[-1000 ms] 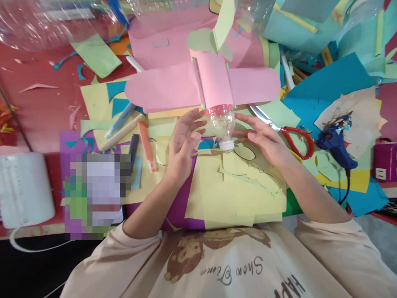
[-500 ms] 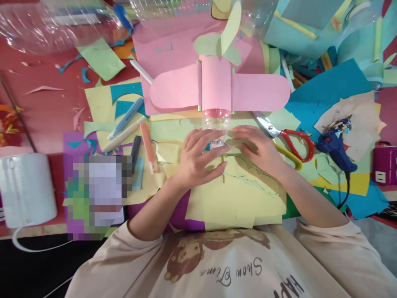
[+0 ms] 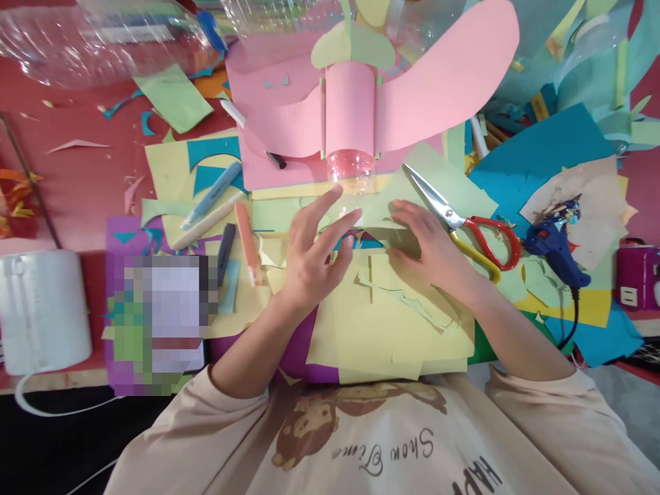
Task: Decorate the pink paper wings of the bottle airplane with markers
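Observation:
A clear plastic bottle [image 3: 352, 168] lies wrapped in pink paper [image 3: 349, 106], its bare end towards me. One pink paper wing [image 3: 454, 75] bends up and away on the right; the other wing [image 3: 289, 127] reaches left. Pale green paper fins [image 3: 353, 47] stand at the far end. My left hand [image 3: 317, 254] is open with fingers apart, its index fingertip beside the bottle's near end; I cannot tell if it touches. To the right, my right hand [image 3: 430, 247] is open, fingers spread over pale green and yellow paper [image 3: 407, 337], holding nothing.
Scissors [image 3: 448, 213] with red and yellow handles lie right of my right hand. Beyond them is a blue glue gun [image 3: 557, 247] with a cord. Several markers [image 3: 245, 240] lie left, near a blurred-out phone-like object [image 3: 175, 309]. Large clear bottles [image 3: 108, 45] lie at the back.
The paper-winged bottle has moved away from me and slightly left, out from between my hands. Its right wing has swung upward. My left hand has drawn back a little to the left.

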Demonstrator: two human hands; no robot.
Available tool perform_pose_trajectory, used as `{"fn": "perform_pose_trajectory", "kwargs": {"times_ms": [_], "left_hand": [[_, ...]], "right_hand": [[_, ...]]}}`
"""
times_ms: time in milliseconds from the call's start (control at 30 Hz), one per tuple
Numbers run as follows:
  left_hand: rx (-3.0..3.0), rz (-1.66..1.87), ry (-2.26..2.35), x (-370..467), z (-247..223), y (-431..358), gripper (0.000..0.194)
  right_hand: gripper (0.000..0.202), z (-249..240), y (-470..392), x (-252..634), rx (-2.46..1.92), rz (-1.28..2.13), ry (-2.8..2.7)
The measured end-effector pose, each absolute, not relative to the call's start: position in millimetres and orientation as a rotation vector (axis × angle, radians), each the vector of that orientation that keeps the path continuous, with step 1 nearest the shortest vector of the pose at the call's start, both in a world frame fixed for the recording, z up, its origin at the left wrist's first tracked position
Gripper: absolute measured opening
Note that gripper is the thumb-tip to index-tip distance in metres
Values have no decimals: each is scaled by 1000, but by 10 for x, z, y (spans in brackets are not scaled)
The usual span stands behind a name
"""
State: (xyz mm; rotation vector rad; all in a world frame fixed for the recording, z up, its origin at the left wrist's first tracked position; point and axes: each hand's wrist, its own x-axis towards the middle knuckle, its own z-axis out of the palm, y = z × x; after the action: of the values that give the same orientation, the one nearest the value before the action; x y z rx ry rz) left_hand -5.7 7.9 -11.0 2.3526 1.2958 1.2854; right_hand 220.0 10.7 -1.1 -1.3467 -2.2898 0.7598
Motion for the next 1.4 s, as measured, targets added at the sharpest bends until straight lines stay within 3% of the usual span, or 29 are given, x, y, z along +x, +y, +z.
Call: {"fn": "perform_pose_trajectory", "kwargs": {"times_ms": [167,267,367,467,600,867,1067,1400], "left_hand": [[2492,1514,1201,-84,11,-20,30],[2514,1338,979,-46,-20,-31,30],[2417,1139,1117,6,-71,-17,26],[2315,1052,1249,30,-88,7,25],[2193,971,1218,35,-81,38,27],[2281,806,1404,17,-143,55,22],[2272,752,1454,40,-141,49,22],[2073,749,1293,53,-103,33,31]], "right_hand": [[24,9,132,2237,-1382,773,-2212],[22,13,125,2235,-1364,669,-2162],[6,6,106,2227,-1371,543,-2042],[20,6,89,2225,-1288,538,-2019],[8,8,95,2212,-1261,513,-2195],[20,20,86,2166,-1007,846,-2384],[17,42,114,2201,-1159,731,-2253],[38,-12,136,2207,-1216,728,-2367]]}}
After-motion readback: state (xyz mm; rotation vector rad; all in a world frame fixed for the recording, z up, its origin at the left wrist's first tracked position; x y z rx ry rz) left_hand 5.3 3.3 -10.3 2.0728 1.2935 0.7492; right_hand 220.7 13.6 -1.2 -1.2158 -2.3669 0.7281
